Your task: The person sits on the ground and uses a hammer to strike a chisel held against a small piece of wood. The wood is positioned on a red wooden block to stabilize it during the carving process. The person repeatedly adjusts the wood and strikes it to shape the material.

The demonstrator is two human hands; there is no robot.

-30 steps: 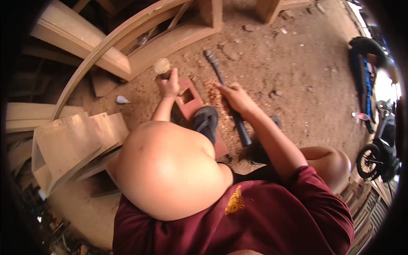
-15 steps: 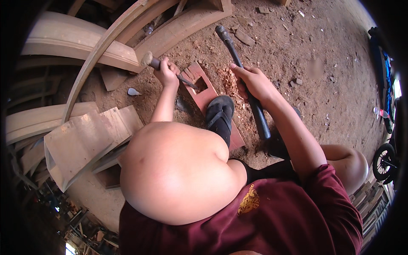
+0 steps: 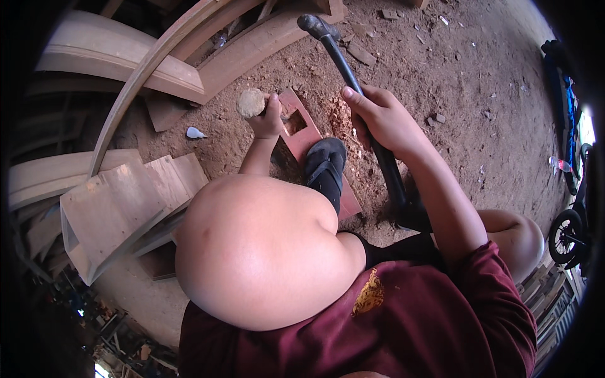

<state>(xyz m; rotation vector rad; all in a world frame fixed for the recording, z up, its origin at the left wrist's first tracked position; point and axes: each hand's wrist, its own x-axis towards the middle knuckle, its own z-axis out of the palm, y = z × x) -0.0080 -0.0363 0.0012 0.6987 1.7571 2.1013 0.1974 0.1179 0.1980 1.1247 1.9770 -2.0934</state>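
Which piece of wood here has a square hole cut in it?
The reddish board pinned under the dark sandal, beside the left hand. The pale curved pieces behind it show no hole.

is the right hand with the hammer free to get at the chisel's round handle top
Probably yes. The right hand holds the hammer raised, and nothing lies between its head and the chisel handle top, which stands clear above the left hand.

**Daylight from the right, heavy fisheye bend**

Soft daylight fills the scene, strongest at the right rim, where the opening behind the motorbike (image 3: 567, 236) blows out to white. The bare knee (image 3: 258, 252) is overexposed and nearly featureless. The left side and lower left corner sink into deep shadow. A black vignette rings the frame, and the curved wooden planks (image 3: 126, 69) bend further toward the rim. The centre is sharp; the edges smear slightly.
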